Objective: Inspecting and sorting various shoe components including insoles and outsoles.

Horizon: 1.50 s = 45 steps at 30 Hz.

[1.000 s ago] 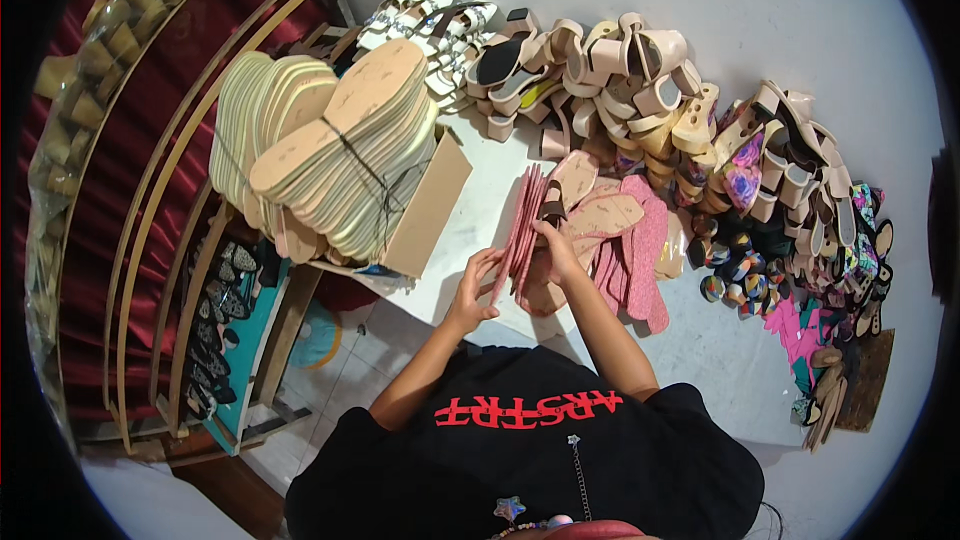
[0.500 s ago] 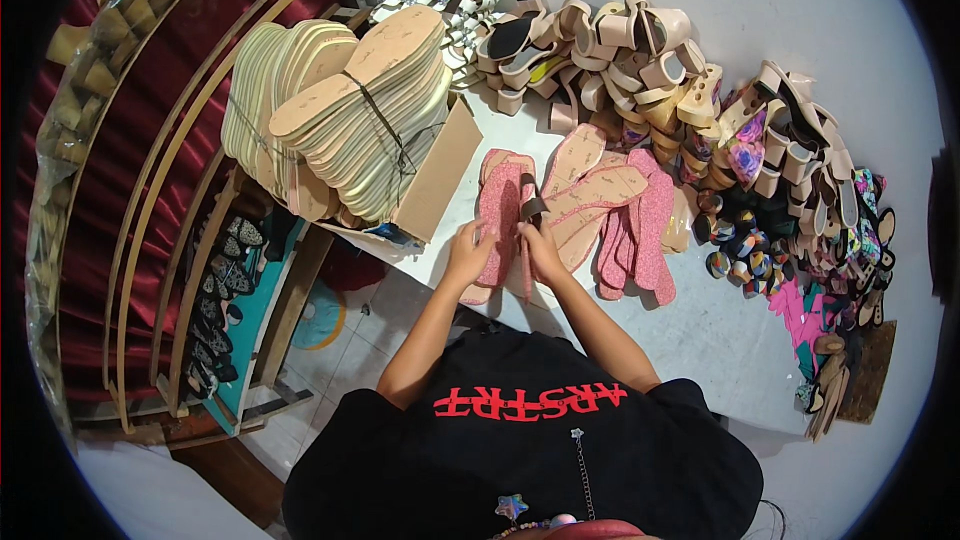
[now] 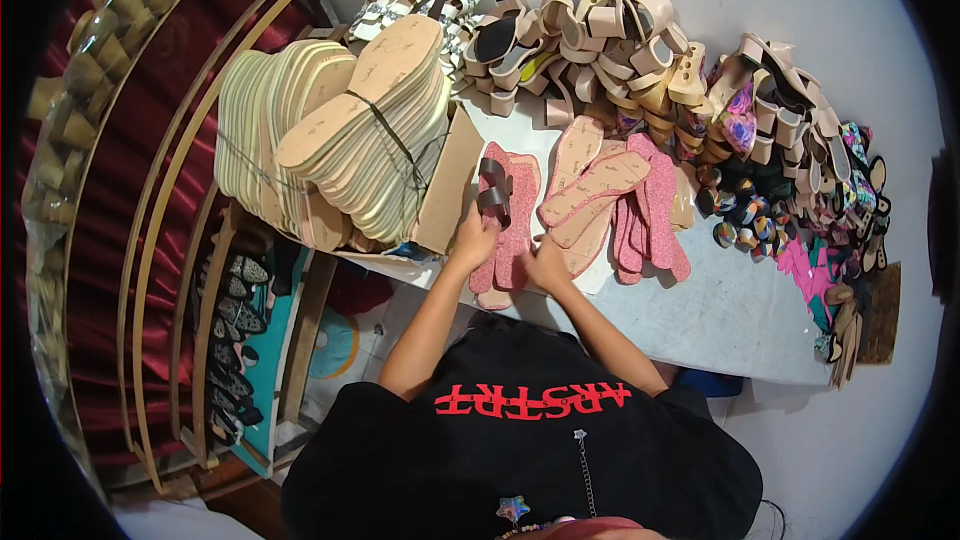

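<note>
Both hands (image 3: 510, 252) on pink insoles (image 3: 505, 225)

Left hand (image 3: 474, 237): I can't see its fingertips; they lie hidden against the pink glittery flat soles (image 3: 508, 225).
Right hand (image 3: 547, 265): its palm side is hidden from me.
Dark brown strap piece (image 3: 494, 190): too small to tell how it is fixed.
Tied bundle of cream insoles (image 3: 375, 135): covers the open cardboard box (image 3: 447, 185) beneath.

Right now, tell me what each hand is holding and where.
Both hands rest on the pink insoles: left hand at their left edge below the dark strap, right hand at the heel end. A closed grip cannot be told.
</note>
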Tool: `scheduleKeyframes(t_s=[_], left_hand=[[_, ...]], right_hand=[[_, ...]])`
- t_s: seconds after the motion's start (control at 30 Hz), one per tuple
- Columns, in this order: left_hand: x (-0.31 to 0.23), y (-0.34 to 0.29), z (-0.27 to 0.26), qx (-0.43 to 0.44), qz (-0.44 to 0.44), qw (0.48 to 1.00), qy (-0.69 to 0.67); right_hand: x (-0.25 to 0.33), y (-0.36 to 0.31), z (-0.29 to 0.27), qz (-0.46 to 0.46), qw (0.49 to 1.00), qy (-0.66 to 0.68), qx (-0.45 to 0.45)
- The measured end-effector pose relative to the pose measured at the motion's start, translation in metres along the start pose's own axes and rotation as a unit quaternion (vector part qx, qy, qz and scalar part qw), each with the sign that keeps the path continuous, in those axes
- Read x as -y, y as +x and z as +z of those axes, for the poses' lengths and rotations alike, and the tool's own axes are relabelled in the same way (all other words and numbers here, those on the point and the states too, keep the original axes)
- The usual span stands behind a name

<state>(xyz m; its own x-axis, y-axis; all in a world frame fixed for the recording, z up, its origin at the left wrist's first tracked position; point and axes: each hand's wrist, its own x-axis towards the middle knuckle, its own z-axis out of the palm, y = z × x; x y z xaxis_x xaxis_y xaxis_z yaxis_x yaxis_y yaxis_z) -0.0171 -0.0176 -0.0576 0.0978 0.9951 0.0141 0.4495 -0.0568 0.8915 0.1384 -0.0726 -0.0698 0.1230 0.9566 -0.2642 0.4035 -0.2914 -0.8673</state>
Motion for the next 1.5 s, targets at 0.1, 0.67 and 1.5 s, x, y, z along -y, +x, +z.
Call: scheduleKeyframes(t_s=[0.1,0.67,1.5], left_hand=[[-0.034,0.005,-0.017,0.072,-0.041,0.997,-0.010],[-0.005,0.019,-0.022,0.124,0.021,0.991,-0.035],[0.038,0.055,0.071,0.039,-0.086,0.980,-0.177]], right_hand=[[0.019,-0.012,0.041,-0.021,0.960,-0.245,-0.135],[0.052,0.012,0.072,0.187,0.919,-0.280,-0.206],[-0.029,-0.023,-0.127,0.048,0.863,-0.328,-0.382]])
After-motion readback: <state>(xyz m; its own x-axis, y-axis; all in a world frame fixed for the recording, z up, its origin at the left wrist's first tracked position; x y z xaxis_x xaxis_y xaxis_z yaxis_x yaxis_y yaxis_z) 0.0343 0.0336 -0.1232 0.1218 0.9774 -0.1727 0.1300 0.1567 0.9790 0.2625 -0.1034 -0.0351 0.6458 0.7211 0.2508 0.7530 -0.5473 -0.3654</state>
